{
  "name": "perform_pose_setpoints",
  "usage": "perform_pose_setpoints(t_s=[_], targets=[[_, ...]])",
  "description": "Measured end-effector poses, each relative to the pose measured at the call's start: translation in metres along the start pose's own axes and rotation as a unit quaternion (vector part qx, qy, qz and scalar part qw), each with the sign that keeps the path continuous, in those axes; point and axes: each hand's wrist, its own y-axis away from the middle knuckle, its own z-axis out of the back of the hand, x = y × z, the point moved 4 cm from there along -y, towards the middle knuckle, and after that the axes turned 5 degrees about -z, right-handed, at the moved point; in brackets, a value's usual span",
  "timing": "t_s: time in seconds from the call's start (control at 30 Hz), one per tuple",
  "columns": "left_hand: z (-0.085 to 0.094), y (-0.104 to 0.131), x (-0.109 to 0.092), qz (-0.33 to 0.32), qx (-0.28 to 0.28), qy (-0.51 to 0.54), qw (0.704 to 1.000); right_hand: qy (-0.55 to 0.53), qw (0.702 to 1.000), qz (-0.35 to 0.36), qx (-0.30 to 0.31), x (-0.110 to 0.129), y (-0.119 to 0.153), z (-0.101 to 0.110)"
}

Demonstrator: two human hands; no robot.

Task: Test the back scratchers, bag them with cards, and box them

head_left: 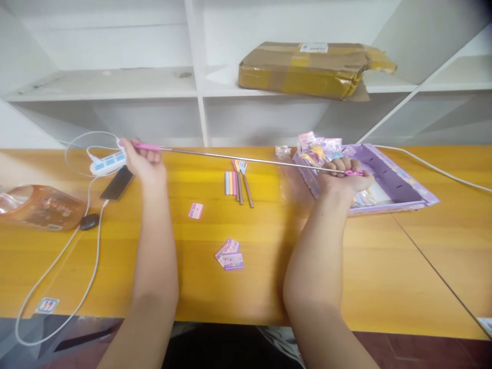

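A thin metal telescopic back scratcher [230,155] is drawn out long and held level above the table between my hands. My left hand [145,160] is closed around its pink handle at the left end. At the other end, my right hand [342,177] grips the pink head, which the fingers partly hide. Below the rod lie several short back scratchers [245,183] with metal shafts and blue, yellow and pink claw heads, beside pastel handle-like sticks [229,183]. Small printed cards [230,254] overlap on the table nearer me, with a single pink card [196,210] apart.
A purple box [400,177] with packaged items [317,148] sits right, partly behind my right hand. Left are a power strip [108,163], a phone [117,183], white cables [98,246] and an orange plastic container [46,207]. A taped cardboard box [300,72] rests on the shelf.
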Motion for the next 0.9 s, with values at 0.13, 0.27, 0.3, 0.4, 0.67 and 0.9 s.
perform_pose_setpoints(t_s=[0.13, 0.27, 0.3, 0.4, 0.67, 0.9], targets=[[0.004, -0.004, 0.005, 0.009, 0.024, -0.009, 1.000, -0.011, 1.000, 0.003, -0.004, 0.004, 0.004, 0.000], [0.018, -0.009, 0.006, 0.013, -0.078, 0.027, 0.996, -0.026, 1.000, 0.001, 0.000, 0.004, 0.007, 0.002], [0.021, -0.011, 0.005, 0.015, -0.107, 0.036, 0.993, -0.030, 1.000, -0.003, 0.003, 0.004, 0.007, 0.003], [0.026, -0.013, 0.002, 0.027, -0.167, 0.046, 0.984, -0.042, 0.999, -0.017, 0.013, 0.004, 0.006, 0.005], [0.020, -0.014, 0.006, 0.007, -0.106, 0.027, 0.994, -0.065, 0.997, -0.031, 0.025, 0.006, -0.002, 0.012], [0.024, -0.017, -0.002, -0.010, -0.091, 0.024, 0.995, -0.050, 0.998, -0.026, 0.015, 0.009, -0.008, 0.010]])
